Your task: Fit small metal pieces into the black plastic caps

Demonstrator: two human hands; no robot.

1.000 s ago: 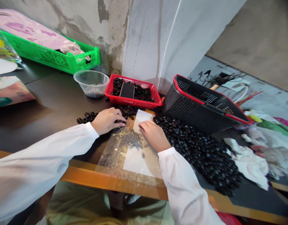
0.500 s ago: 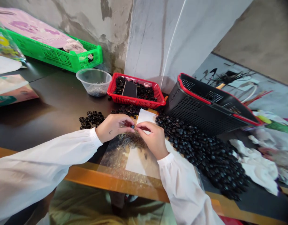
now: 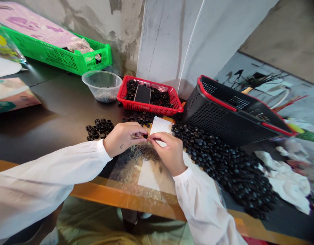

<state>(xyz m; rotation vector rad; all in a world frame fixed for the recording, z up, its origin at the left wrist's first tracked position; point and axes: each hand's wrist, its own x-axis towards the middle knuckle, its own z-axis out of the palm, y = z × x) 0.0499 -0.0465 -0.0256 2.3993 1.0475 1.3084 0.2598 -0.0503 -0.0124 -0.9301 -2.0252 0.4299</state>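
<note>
Between thumb and fingers, my left hand (image 3: 126, 137) pinches a small black round part (image 3: 145, 136). My right hand (image 3: 168, 148) is closed in a pinch right beside it, fingertips meeting the part; whatever it grips is too small to make out. Below the hands, thin metal pins (image 3: 144, 151) lie in a loose heap on a clear sheet. Black rings (image 3: 99, 128) are grouped left of my left hand. A large pile of black round pieces (image 3: 223, 163) spreads to the right of my right hand.
A red basket (image 3: 153, 109) of black parts holds a phone (image 3: 142, 94). Left of it stands a clear bowl (image 3: 102, 86) with small metal pieces. A black basket (image 3: 223, 119) is at the right, a green crate (image 3: 70, 61) at the back left, crumpled white cloth (image 3: 287, 180) far right.
The view has shifted slightly. The black part has turned a little between the fingertips; both hands remain close together over the pins.
</note>
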